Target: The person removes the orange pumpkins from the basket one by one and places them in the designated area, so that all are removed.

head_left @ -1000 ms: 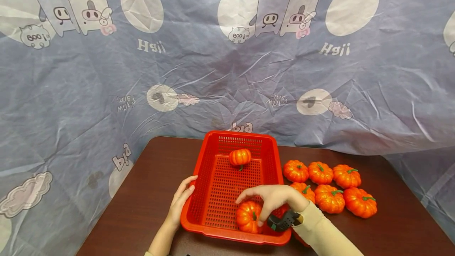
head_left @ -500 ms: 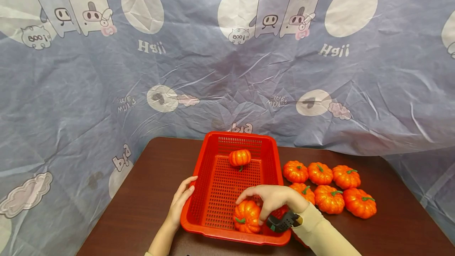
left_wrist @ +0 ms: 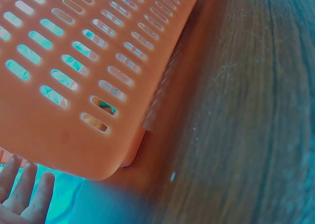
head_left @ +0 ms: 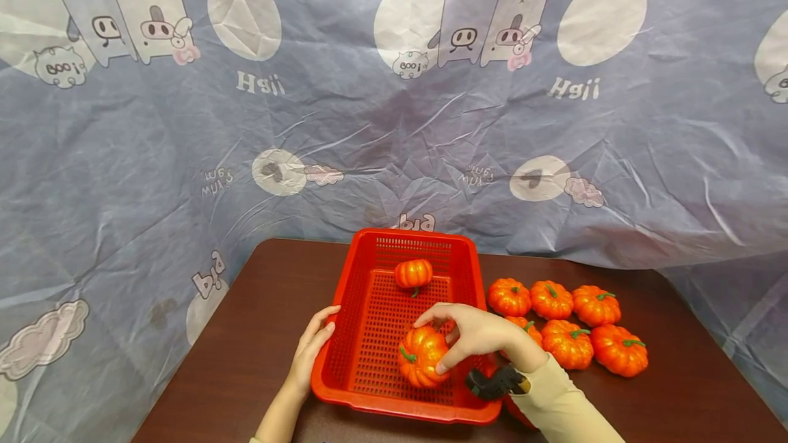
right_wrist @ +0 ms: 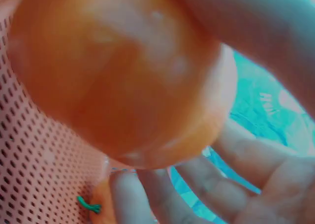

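Observation:
My right hand grips a shiny orange toy pumpkin between thumb and fingers, over the near part of a red plastic basket. The green stem of this pumpkin points left. In the right wrist view the held pumpkin fills much of the picture, with fingers curled under it. My left hand rests on the basket's left rim, fingers along the outside; the left wrist view shows several fingertips by the slotted basket wall. A second pumpkin lies on its side at the basket's far end.
Several more orange pumpkins stand in rows on the brown table, right of the basket. Another is partly hidden under the right forearm, near the basket's near right corner. A grey-blue printed cloth hangs behind the table.
The pumpkin in my right hand has turned, its stem swinging from the right round to the left. Hand and pumpkin have risen and shifted slightly farther away. My left hand stays at the rim.

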A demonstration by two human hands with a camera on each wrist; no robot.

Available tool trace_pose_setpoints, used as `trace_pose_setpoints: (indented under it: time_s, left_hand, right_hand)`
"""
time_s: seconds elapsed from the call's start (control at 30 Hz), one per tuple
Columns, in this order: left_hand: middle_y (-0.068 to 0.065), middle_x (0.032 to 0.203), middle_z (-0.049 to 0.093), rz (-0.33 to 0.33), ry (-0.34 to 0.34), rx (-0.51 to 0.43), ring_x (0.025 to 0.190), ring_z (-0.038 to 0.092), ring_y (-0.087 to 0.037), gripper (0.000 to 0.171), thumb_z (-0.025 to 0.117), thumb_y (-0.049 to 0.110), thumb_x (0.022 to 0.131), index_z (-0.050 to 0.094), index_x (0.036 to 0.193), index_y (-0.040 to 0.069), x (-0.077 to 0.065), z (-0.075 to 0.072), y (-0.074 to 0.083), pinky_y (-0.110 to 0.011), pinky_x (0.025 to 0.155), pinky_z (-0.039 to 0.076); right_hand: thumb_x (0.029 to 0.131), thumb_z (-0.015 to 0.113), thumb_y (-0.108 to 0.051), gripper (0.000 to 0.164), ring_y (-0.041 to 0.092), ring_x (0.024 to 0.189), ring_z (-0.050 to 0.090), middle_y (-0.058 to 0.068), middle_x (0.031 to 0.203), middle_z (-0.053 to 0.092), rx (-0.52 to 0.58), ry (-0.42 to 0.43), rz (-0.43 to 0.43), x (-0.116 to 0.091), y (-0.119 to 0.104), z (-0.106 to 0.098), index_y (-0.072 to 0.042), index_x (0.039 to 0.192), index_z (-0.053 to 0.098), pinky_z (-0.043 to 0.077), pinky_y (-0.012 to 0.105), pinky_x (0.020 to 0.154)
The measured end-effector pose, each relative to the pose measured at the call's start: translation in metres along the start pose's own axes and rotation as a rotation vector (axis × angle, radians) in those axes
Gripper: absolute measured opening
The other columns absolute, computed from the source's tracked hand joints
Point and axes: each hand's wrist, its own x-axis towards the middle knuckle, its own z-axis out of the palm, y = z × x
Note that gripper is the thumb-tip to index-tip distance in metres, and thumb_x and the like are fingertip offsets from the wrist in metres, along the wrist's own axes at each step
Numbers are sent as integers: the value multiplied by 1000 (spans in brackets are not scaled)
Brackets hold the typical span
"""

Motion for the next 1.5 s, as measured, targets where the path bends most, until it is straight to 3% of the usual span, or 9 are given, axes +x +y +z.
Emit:
trace_pose_setpoints:
  time_s: [0.63, 0.8, 1.1, 1.33, 1.5]
  left_hand:
    - [-27, 126, 41, -9, 14, 3, 106, 51, -35, 37, 38, 16, 100, 39, 135, 3, 0, -2, -1, -40, 84, 48]
    - [-27, 126, 41, -5, 8, 6, 105, 51, -35, 38, 38, 16, 100, 39, 136, 3, 0, -2, 0, -40, 83, 48]
    - [-29, 125, 41, -6, -6, -4, 105, 52, -36, 38, 38, 17, 100, 39, 136, 4, 0, -2, 1, -42, 83, 49]
    - [-30, 127, 40, 13, -43, 5, 107, 51, -34, 40, 36, 17, 101, 34, 138, 2, -1, -2, 0, -41, 85, 48]
    - [-30, 127, 40, 15, -53, -7, 107, 51, -33, 41, 35, 17, 101, 33, 139, 1, -2, -2, 0, -41, 85, 48]
  right_hand:
    - [71, 82, -17, 61, 28, 101, 57, 14, 117, 55, 152, 527, 40, -44, -9, -13, -8, 125, 53, 50, 30, 82]
    - [75, 79, -11, 60, 23, 95, 61, 16, 118, 52, 203, 610, 15, -62, -7, -12, -7, 128, 50, 51, 31, 80]
    - [79, 75, -9, 59, 18, 92, 64, 16, 119, 52, 147, 706, 82, -101, -5, -10, -7, 131, 47, 53, 29, 74]
    - [79, 74, -5, 58, 4, 102, 55, -3, 118, 55, 83, 831, 115, -130, 10, -1, -5, 131, 47, 48, 18, 79]
    - [82, 71, -6, 58, -3, 105, 50, -13, 121, 53, 101, 897, 179, -150, 22, 10, -6, 134, 44, 45, 14, 80]
